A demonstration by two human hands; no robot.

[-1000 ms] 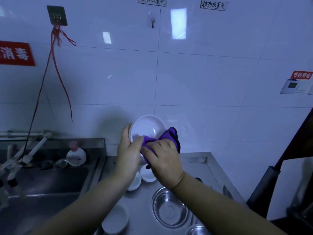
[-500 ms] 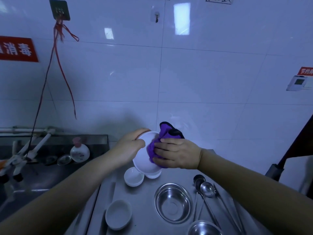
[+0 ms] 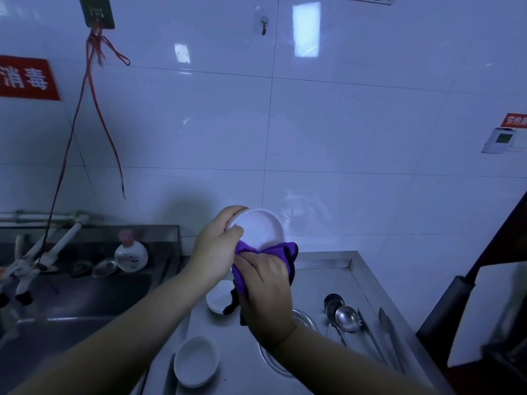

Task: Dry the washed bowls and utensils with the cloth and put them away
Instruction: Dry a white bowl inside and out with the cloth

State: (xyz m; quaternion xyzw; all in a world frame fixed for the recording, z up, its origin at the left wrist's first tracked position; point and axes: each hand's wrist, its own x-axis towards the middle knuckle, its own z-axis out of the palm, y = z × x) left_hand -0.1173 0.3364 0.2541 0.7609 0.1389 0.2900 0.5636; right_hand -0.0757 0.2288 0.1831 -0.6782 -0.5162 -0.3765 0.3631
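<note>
Left hand grips one white bowl; right hand clutches the purple cloth against it. Counter: two small white dishes, two ladles.

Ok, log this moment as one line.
step: drying | left hand: holds white bowl | right hand: wipes with purple cloth

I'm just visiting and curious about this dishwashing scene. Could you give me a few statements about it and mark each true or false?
1. The left hand holds a white bowl. True.
2. The right hand grips a yellow sponge. False: it grips a purple cloth.
3. Ladles lie on the counter. True.
4. The held bowl rests on the counter. False: it is held up in the air.
</note>
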